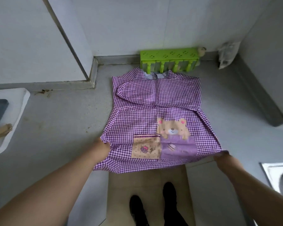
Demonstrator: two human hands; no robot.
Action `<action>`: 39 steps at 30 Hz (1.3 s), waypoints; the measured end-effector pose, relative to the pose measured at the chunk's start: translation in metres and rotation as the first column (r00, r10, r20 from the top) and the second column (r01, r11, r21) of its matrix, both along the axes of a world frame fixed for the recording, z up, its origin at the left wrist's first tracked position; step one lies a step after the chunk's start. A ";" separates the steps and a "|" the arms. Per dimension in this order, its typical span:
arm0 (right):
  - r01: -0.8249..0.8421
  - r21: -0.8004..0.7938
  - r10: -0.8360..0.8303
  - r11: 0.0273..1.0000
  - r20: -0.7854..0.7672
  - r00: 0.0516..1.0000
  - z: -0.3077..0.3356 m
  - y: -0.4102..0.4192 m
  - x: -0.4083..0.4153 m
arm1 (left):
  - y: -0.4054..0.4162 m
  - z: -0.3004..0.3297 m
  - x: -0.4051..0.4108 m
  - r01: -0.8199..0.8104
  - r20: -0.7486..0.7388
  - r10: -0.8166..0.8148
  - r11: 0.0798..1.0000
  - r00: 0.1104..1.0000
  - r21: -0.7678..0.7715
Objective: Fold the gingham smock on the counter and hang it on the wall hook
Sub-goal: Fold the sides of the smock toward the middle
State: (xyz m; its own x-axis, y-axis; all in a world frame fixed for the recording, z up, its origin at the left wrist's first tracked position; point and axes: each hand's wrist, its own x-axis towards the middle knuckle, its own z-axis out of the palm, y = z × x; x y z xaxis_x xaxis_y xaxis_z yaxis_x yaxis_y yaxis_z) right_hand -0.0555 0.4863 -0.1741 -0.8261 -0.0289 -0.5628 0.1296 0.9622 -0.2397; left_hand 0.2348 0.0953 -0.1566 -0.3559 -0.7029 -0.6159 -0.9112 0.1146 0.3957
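The purple-and-white gingham smock lies spread front-up on the grey counter, neck toward the back wall. It has a bear patch and pockets near the hem, and its sleeves look tucked in. The hem hangs a little past the counter's front edge. My left hand pinches the hem's left corner. My right hand grips the hem's right corner, its fingers mostly hidden under the cloth. No wall hook is in view.
A green plastic rack stands against the back wall just behind the smock's neck. A white tray sits at the left, a plastic bag at the back right, a steel sink at the right edge. My shoes show below.
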 end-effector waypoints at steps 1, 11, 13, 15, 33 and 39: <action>0.050 -0.049 -0.048 0.998 0.041 0.998 -0.006 0.004 -0.003 | 0.005 0.005 -0.002 -0.031 -0.042 0.034 0.998 0.999 0.059; 0.409 -0.356 -0.304 0.841 0.316 0.899 -0.019 0.003 -0.007 | 0.009 0.010 0.006 0.057 0.034 -0.071 0.949 0.997 0.310; 0.455 -0.365 -0.337 0.812 0.344 0.877 -0.017 0.002 -0.008 | 0.008 0.009 0.006 0.048 0.033 -0.060 0.957 0.998 0.287; 0.486 -0.362 -0.364 0.795 0.356 0.861 -0.014 0.001 -0.010 | 0.018 0.028 0.000 0.030 0.011 -0.034 0.966 0.999 0.258; 0.120 -0.457 0.112 0.881 0.448 0.887 0.063 0.014 -0.024 | 0.008 0.034 0.011 -0.105 -0.187 0.167 0.948 0.968 0.299; 0.339 -0.591 0.012 0.732 0.509 0.861 0.083 -0.001 -0.025 | 0.013 0.056 -0.007 -0.239 -0.240 0.435 0.790 0.868 0.565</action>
State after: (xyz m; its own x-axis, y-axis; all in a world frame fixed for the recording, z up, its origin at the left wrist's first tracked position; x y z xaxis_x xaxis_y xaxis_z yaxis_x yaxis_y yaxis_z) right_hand -0.0806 0.4855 -0.0909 -0.5077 -0.4145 -0.7552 0.5288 0.5421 -0.6530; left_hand 0.2280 0.1080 -0.1007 -0.4084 -0.4434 -0.7979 -0.6462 -0.4768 0.5958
